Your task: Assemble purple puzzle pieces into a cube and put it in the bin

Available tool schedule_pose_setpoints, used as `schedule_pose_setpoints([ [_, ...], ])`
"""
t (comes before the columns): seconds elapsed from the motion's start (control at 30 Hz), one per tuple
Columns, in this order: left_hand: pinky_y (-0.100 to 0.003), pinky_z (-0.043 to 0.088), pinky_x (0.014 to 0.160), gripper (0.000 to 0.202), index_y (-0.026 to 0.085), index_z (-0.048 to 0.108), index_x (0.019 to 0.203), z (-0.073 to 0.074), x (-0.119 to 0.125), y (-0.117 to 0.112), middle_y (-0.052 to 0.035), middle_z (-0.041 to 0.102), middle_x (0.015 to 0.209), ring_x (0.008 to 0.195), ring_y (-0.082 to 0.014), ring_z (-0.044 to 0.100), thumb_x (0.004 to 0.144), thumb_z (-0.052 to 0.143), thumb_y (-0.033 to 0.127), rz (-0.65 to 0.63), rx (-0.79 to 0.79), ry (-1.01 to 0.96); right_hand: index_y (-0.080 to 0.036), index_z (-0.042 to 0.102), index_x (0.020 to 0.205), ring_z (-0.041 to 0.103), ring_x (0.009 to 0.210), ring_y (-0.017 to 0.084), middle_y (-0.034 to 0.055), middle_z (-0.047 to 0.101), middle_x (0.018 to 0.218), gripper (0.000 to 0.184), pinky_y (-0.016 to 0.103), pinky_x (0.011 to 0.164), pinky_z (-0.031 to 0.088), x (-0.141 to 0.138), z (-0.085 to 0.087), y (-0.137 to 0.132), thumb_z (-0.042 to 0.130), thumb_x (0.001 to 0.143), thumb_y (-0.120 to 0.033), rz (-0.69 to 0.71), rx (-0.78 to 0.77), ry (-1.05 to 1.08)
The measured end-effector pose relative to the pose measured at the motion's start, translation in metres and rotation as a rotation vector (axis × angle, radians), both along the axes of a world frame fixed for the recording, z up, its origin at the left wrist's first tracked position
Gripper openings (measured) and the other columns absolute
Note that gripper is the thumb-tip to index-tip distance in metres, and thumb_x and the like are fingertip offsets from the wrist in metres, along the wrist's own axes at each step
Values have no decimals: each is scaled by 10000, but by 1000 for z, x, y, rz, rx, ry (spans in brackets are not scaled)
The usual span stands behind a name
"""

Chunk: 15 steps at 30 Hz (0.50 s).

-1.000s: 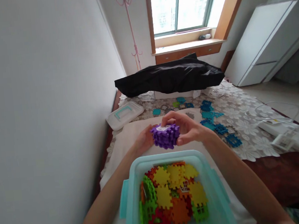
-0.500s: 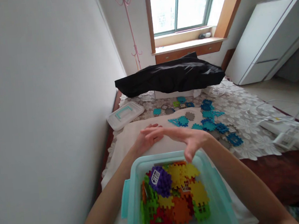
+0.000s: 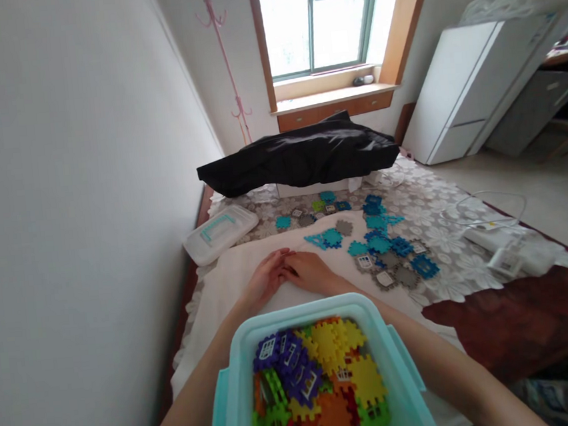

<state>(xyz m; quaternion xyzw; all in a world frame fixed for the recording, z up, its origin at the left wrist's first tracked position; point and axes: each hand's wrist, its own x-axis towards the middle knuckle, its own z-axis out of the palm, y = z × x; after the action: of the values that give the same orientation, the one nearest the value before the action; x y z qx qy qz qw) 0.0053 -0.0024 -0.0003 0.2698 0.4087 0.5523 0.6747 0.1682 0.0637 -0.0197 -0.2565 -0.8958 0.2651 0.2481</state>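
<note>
Purple interlocking plastic blocks (image 3: 289, 363) with white window panels, clumped together, lying on yellow, orange and green blocks (image 3: 335, 402), inside a pale aqua plastic bin (image 3: 298, 312)

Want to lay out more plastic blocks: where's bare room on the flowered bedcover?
Bare white sheet lies between the frosted plastic lid and your left hand, and a strip ahead of your right hand. Crowded: rightward, where blue and grey interlocking tiles cover the lace cloth.

A pink coat stand (image 3: 222, 65) rises in the corner beside the window (image 3: 319, 25), and a black cloth bundle (image 3: 299, 156) lies along the far edge of the white lace cloth (image 3: 440, 238) (rumpled and a little shiny), with a white cabinet (image 3: 468, 91) standing on the floor at right.
</note>
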Motion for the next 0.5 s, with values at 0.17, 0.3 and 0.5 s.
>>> schedule_pose_setpoints([
  [0.17, -277, 544, 847, 268, 160, 737, 1154, 1, -2, 1, -122, 726, 1215, 956, -177, 692, 934, 692, 307, 14, -23, 24, -175, 714, 971, 656, 891, 183, 81, 765, 1041, 108, 284, 794, 454, 1, 3, 1, 614, 966, -215, 1, 59, -89],
  [0.3, -262, 550, 824, 270, 166, 744, 1134, 1, -2, 1, -112, 731, 1203, 944, -169, 691, 906, 732, 310, 23, -22, 35, -183, 720, 920, 668, 890, 186, 70, 770, 1012, 133, 284, 775, 447, 1, 5, 2, 610, 975, -236, -1, 76, -118],
  [0.5, -269, 557, 837, 319, 166, 753, 1117, 0, 1, 1, -103, 740, 1145, 938, -176, 692, 851, 791, 339, 47, -2, 77, -192, 729, 1047, 681, 935, 203, 91, 772, 1067, 217, 303, 806, 456, 2, 6, -1, 529, 1023, -271, -52, 62, -142],
])
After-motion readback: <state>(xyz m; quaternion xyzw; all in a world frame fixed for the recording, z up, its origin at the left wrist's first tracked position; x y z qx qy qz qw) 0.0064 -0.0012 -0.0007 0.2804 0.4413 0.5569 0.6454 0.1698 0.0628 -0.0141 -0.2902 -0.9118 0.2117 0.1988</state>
